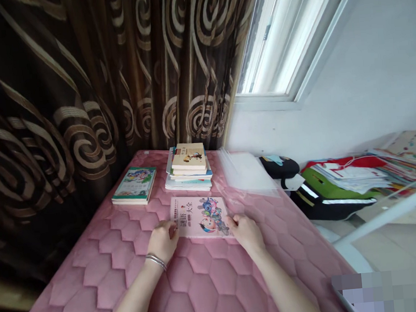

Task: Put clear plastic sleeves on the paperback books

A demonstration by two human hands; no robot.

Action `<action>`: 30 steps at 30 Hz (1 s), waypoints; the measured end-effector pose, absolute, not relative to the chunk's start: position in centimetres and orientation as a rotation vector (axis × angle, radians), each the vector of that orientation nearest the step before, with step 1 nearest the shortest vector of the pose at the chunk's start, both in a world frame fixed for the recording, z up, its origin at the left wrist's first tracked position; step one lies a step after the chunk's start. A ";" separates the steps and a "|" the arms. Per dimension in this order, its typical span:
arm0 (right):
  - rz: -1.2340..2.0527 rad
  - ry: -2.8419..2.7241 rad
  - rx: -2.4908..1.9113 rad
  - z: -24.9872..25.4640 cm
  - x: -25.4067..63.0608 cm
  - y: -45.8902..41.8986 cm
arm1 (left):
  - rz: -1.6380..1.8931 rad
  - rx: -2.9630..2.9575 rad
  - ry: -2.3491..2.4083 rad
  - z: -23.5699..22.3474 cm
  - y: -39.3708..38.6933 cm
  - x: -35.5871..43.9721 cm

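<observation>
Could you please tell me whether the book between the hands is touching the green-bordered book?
Apart. The head view shows pink quilted surface plainly between the book between the hands and the green-bordered book.

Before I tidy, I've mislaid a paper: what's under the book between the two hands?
The pink quilted surface shows around the book; anything directly beneath is covered, so I can't tell.

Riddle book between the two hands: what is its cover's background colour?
Pale pink on the riddle book, best seen in the head view.
</observation>
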State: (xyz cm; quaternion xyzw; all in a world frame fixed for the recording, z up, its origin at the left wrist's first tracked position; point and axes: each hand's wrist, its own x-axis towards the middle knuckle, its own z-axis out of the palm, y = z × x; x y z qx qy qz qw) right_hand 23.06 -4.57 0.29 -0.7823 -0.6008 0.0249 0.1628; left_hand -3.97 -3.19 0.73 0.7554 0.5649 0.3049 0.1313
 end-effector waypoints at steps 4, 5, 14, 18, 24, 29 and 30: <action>0.068 -1.689 -2.227 0.5 23.1 -4.6 | 0.920 2.268 1.732 0.5 -3.9 -2.9; 0.031 -1.690 -2.207 0.7 23.0 -4.7 | 0.918 2.310 1.758 0.5 -4.2 -2.5; 0.114 -2.085 -1.547 1.5 17.2 -6.3 | 0.821 2.575 1.658 1.9 -5.9 -0.6; 0.101 -2.146 -1.471 1.0 15.9 -6.6 | 0.722 2.567 1.523 1.2 -5.2 -0.6; 0.015 -2.239 -1.428 1.3 17.1 -6.6 | 0.753 2.499 1.508 1.3 -4.4 -1.8; 0.058 -2.222 -1.544 1.3 20.8 -6.9 | 0.723 2.471 1.547 1.9 -3.2 -5.1; 0.057 -2.202 -1.566 1.2 21.6 -7.1 | 0.714 2.465 1.557 2.0 -3.0 -5.8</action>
